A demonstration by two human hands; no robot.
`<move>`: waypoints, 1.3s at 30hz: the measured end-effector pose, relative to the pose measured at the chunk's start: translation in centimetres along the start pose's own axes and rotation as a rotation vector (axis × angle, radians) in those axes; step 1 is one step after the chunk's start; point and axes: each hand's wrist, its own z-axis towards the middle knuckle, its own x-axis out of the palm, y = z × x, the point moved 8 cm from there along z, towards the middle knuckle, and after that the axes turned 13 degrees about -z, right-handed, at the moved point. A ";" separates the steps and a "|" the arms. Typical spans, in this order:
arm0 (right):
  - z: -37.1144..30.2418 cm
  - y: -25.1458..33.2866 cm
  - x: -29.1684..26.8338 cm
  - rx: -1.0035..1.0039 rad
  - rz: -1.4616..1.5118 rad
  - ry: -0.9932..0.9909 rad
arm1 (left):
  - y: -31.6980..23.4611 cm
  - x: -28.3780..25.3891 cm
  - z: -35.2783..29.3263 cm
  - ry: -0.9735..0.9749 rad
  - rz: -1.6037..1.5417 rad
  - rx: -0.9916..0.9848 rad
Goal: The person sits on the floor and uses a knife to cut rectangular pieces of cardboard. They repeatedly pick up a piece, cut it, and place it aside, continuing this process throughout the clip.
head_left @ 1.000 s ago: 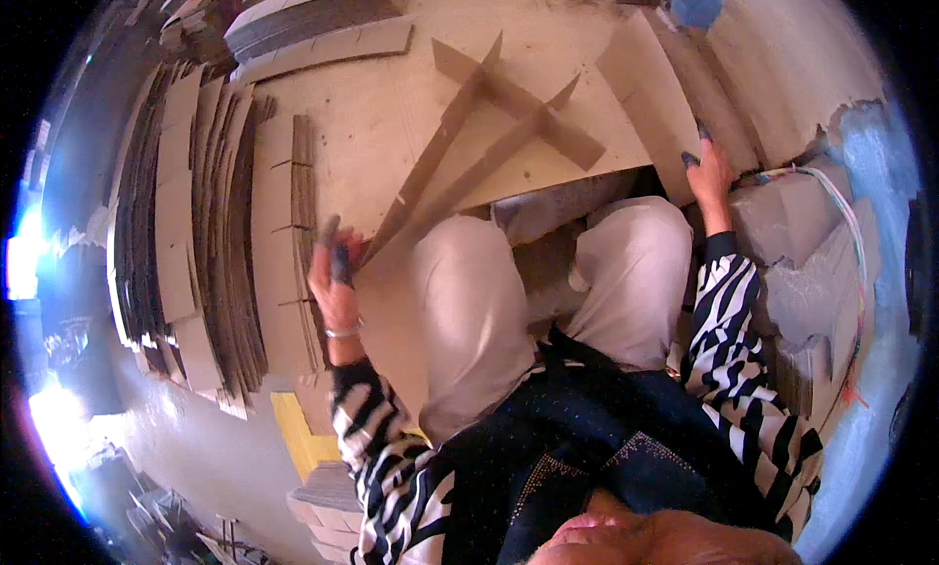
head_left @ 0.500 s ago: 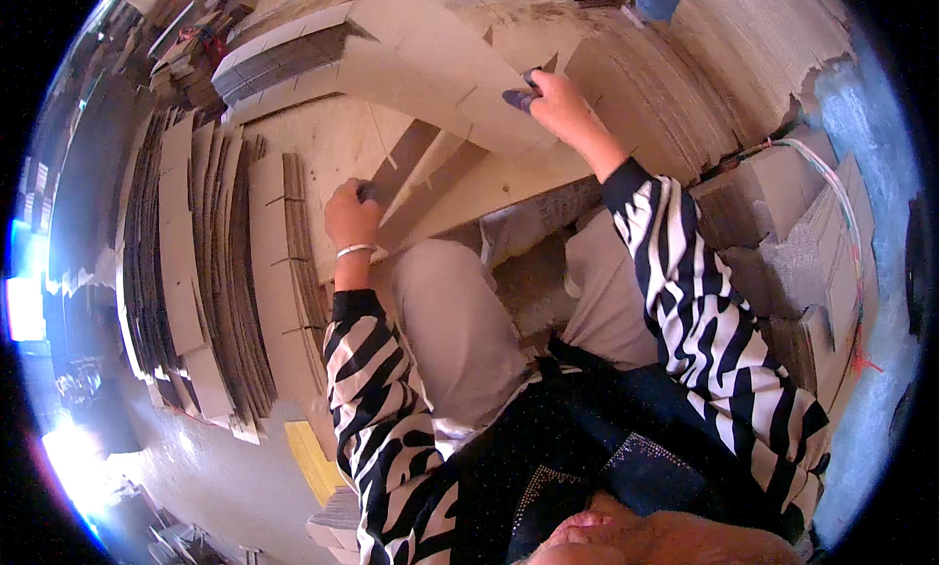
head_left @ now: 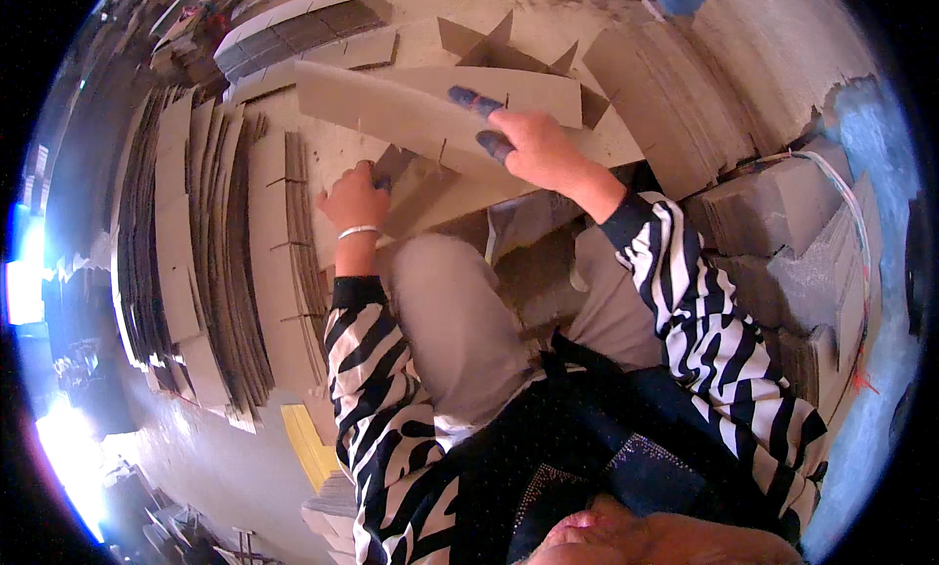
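Landmark: the long slotted brown cardboard strip [head_left: 411, 110], lying slantwise above the person's knees, upper left end raised toward the stacks, lower right end under the right hand.

Right hand [head_left: 533, 149]: closed on the strip's right part, blue-tipped fingers [head_left: 476, 100] spread flat on its upper face, thumb side at its lower edge. It has hold of the strip.

Left hand [head_left: 354, 201]: just below the strip's middle, fingers curled round the near end of a second, shorter brown cardboard strip [head_left: 396, 166] that runs up under the long one. Grip is closed; how tight, cannot tell. Thin white bracelet [head_left: 357, 232] on that wrist.

Beyond the strip: an assembled brown cardboard divider grid [head_left: 509, 51], upright cells, touching or just behind the strip's far edge, cannot tell which.

Left of the strip: fanned stacks of flat slotted cardboard sheets [head_left: 215, 242], standing on edge, in several rows. Above its left end: a grey-brown bundle of flat cardboard pieces [head_left: 303, 27].

Right of the strip: a tall pile of flat cardboard sheets [head_left: 665, 105], then grey blocky stacks [head_left: 782, 223] with a thin multicoloured cord [head_left: 861, 232] draped along them.

Below the strip: the person's beige trouser legs [head_left: 450, 320], zebra-striped black-and-white sleeves [head_left: 704, 311] on both arms. Yellow flat piece [head_left: 308, 443] on the floor, well below the strip, beside the left sleeve.
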 end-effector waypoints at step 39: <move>-5.6 0.2 5.4 -0.157 -0.156 0.124 | -7.1 2.0 -2.1 0.300 -0.059 0.197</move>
